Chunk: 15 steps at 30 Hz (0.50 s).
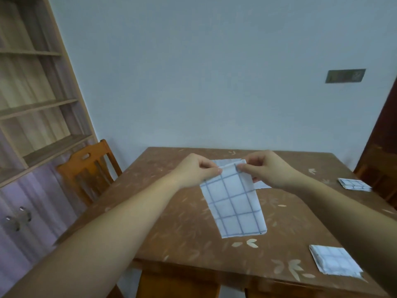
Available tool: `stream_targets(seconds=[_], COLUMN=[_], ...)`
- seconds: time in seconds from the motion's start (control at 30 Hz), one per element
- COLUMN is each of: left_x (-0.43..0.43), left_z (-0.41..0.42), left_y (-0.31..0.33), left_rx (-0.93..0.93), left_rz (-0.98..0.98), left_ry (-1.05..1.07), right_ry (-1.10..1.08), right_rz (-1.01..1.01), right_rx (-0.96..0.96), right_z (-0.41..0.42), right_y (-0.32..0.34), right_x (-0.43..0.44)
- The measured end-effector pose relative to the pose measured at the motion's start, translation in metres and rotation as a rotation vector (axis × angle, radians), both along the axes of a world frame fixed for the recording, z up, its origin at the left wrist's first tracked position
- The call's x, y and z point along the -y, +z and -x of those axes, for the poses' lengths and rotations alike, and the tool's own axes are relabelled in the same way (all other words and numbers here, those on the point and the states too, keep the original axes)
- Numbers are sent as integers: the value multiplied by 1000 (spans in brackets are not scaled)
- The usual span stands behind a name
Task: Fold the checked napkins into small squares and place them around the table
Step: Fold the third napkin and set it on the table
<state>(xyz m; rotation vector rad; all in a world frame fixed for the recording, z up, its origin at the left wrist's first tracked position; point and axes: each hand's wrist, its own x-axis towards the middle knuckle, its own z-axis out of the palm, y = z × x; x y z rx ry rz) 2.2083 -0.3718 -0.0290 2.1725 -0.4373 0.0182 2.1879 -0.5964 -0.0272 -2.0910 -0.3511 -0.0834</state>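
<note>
A white napkin with blue checks lies as a long folded strip on the brown table, its near end flat and its far end lifted. My left hand and my right hand each pinch a corner of that far edge, close together above the table's middle. A napkin folded into a small square rests near the front right corner. Another folded square sits at the right edge. More white cloth shows behind my hands.
An orange wooden chair stands at the table's left side. A wooden bookshelf with cabinet doors below fills the left wall. A dark wooden door and part of another chair are at the right. A pale wall is behind.
</note>
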Motion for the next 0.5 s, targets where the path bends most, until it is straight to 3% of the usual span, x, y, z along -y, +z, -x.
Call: stream_targets(seconds=[0.13,0.3,0.5], left_x=[6,10,17], left_z=[0,5,5], left_y=[-3,-10,-6], left_rx=[-2,-221,-194], left_rz=[172,549,607], left_ry=[35,12,23], right_ry=[26,6,-10], right_rz=[-165,-362,-339], right_rx=[-71,-141,-165], right_z=[6,8,11], right_y=[4,3,0], right_x=[5,13,17])
